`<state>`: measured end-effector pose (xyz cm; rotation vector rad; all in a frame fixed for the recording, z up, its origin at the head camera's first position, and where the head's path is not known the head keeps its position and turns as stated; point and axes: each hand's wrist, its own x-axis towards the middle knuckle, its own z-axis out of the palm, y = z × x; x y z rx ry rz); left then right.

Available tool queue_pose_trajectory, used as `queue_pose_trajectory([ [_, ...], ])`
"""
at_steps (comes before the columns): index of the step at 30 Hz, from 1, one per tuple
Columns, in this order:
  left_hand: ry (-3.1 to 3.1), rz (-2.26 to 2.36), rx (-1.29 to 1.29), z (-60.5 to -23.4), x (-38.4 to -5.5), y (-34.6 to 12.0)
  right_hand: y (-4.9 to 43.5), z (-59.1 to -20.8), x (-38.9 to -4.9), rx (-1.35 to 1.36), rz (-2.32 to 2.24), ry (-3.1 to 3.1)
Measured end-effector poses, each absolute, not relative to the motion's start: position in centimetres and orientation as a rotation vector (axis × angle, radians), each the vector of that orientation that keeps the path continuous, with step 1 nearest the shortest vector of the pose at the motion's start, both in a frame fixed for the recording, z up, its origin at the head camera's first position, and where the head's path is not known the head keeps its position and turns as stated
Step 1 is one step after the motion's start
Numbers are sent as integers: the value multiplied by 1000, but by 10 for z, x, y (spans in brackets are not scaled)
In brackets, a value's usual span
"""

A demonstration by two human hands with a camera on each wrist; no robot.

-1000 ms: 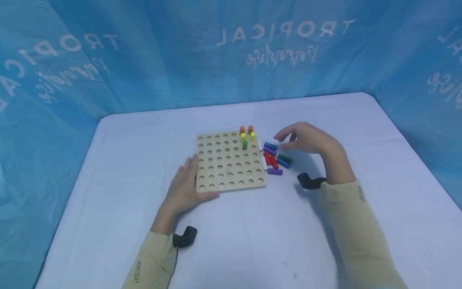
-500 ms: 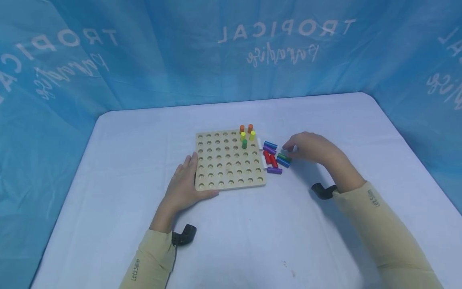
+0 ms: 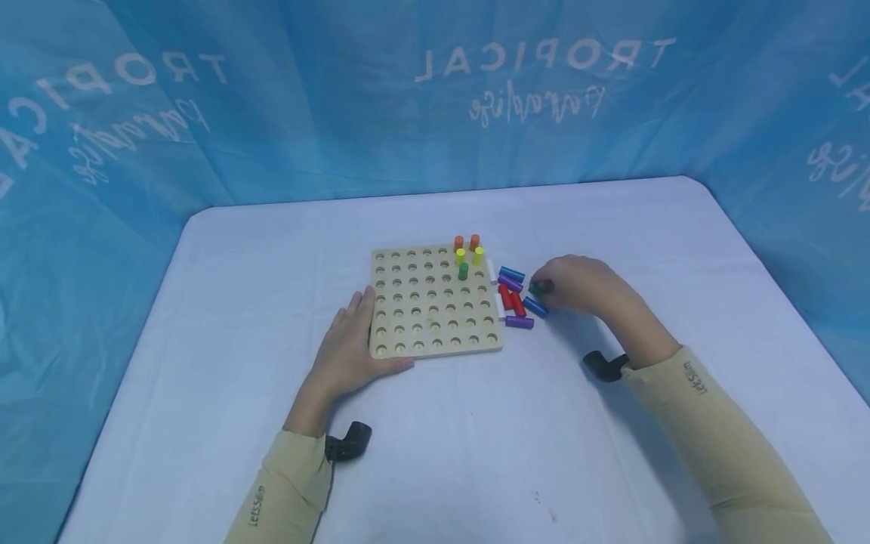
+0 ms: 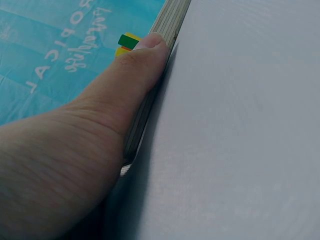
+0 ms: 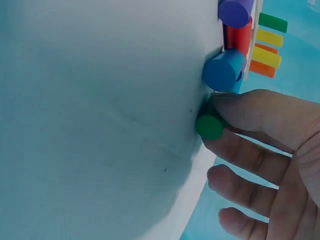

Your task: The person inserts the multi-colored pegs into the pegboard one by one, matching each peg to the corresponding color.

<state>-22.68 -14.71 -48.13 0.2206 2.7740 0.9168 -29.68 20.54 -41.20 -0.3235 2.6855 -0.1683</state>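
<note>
Right hand [image 3: 578, 283] pinches green peg [image 5: 210, 126] between thumb and fingers, right of the pegboard [image 3: 424, 317] on the bench [image 3: 476, 453], just beside loose blue, purple and red pegs [image 3: 518, 304]. Left hand [image 3: 348, 344] has fingers extended along the board's left edge, thumb at near edge. Tan sleeves [image 3: 720, 431] read "LetsSlim"; blue backdrop [image 3: 340, 136] reads "TROPICAL Paradise", mirrored.

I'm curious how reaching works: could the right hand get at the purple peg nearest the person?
Probably yes: nothing covers that purple peg, though the right hand pinches a green peg.
</note>
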Motion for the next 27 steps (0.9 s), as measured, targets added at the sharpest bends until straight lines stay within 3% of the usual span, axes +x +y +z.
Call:
queue_pose_trajectory([
  [11,2778,921,225,-481,-227,-146,206,-418,-298,-404,-121,2762],
  [27,2785,922,227,-481,-226,-146,200,-413,-309,-400,-489,2835],
])
